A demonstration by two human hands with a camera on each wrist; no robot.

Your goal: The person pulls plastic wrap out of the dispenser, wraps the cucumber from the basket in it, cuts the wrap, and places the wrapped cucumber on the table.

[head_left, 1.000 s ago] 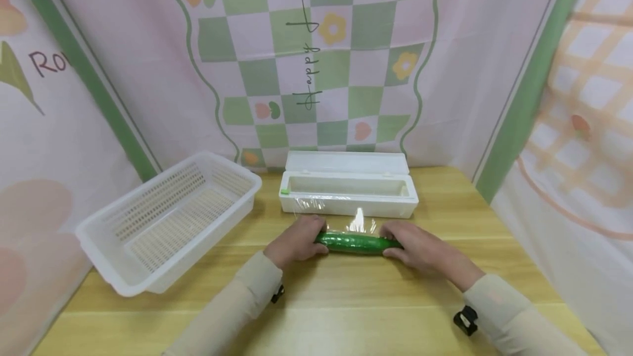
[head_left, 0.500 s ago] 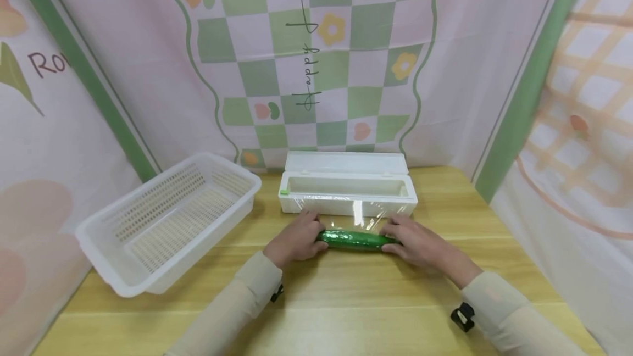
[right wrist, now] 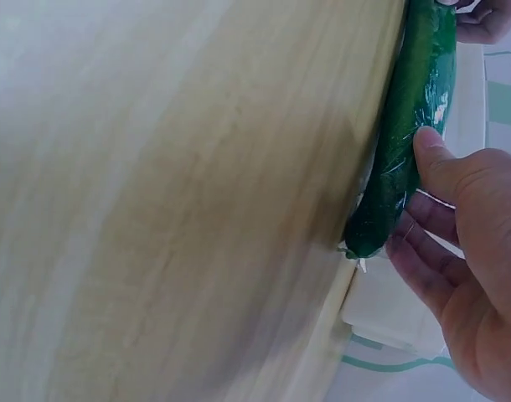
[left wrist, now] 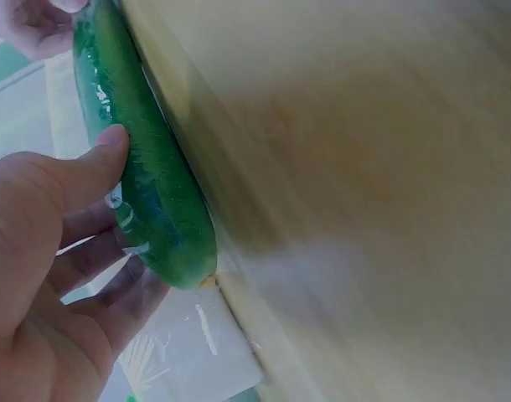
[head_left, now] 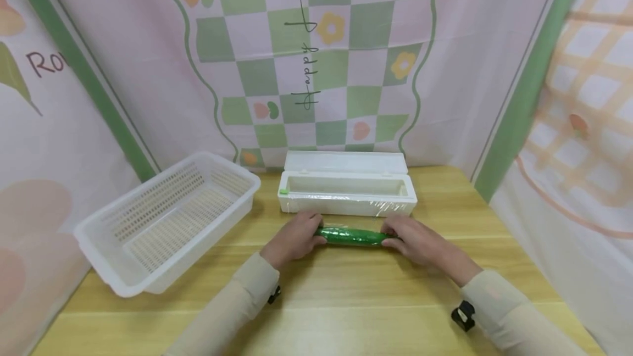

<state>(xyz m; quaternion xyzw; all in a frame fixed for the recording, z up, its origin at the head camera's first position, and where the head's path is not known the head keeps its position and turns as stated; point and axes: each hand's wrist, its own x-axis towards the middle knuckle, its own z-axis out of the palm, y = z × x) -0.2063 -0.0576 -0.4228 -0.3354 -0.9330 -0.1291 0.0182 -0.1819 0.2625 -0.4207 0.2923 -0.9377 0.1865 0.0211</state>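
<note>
A green cucumber (head_left: 352,236) lies crosswise on the table, with shiny clear cling film (left wrist: 103,96) over its skin. In the head view, a short stretch of film spans from the cucumber to the front of the white dispenser box (head_left: 348,206). My left hand (head_left: 295,237) grips the left end, thumb on the near side and fingers on the far side. At the other end my right hand (head_left: 415,242) holds it the same way. The right wrist view shows a bit of loose film at the cucumber's tip (right wrist: 356,249).
The box's lid (head_left: 346,162) stands raised at the back, and a small green piece (head_left: 284,191) sits at its left end. To the left stands a white slotted basket (head_left: 168,224). A patterned curtain (head_left: 316,70) hangs behind the wooden table (head_left: 346,312).
Both hands have rolled the cucumber slightly away from me, nearer the box. The stretch of film between cucumber and box has become shorter.
</note>
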